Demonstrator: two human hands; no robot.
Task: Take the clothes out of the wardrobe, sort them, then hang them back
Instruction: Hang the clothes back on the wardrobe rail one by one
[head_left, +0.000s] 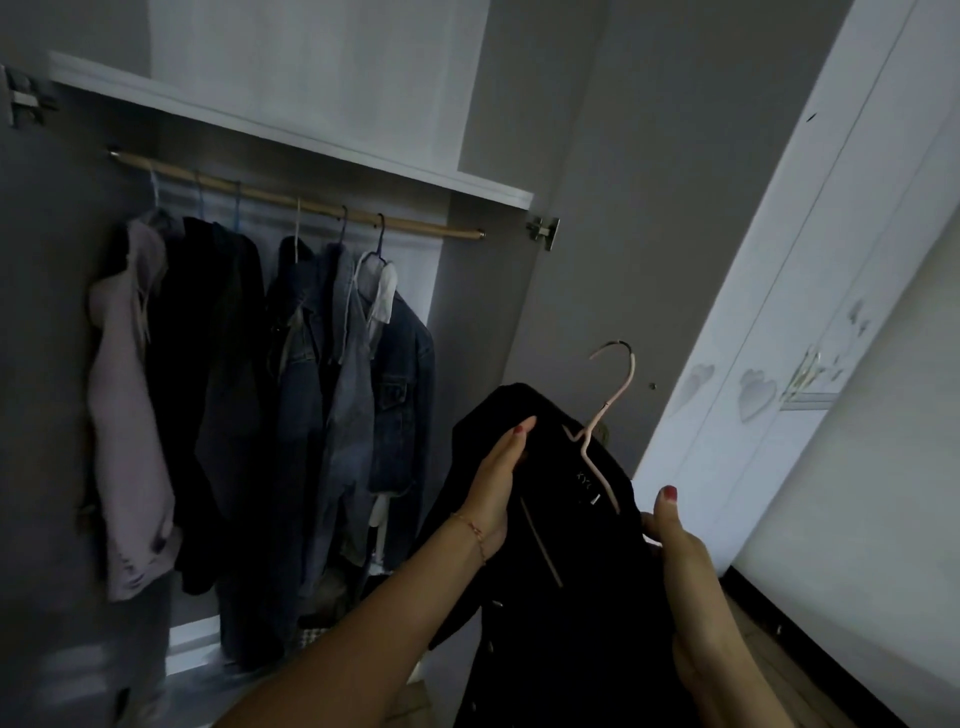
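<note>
The black garment (566, 566) hangs from a pale pink wire hanger (605, 415) in front of the open wardrobe (291, 130), just right of the clothes on the rail, its long axis running from the collar at upper left down to the lower right, where the hem is cut off by the frame's bottom edge. The hanger's hook points up and curls to the left, well below the rail. The cloth looks matte and heavy, with a pale strip slanting across the front, a small label at the collar and a few small shiny studs or buttons lower down; whether it is a coat or a jacket is hard to make out in the dim light. The left hand (498, 478) grips the garment's left shoulder, thumb stretched along the top and fingers hidden behind the fabric, a thin bracelet at the wrist. The right hand (675, 535) pinches the right shoulder edge, thumb up with a red nail, its fingers tucked out of sight behind the cloth. On the round wooden rail (291, 200) hang a pale mauve top (130, 415), a black coat (218, 389) and several denim jackets (400, 389) on thin wire hangers, their lower ends lost in shadow. To the right stands a white door (779, 312) with heart-shaped cut-outs
</note>
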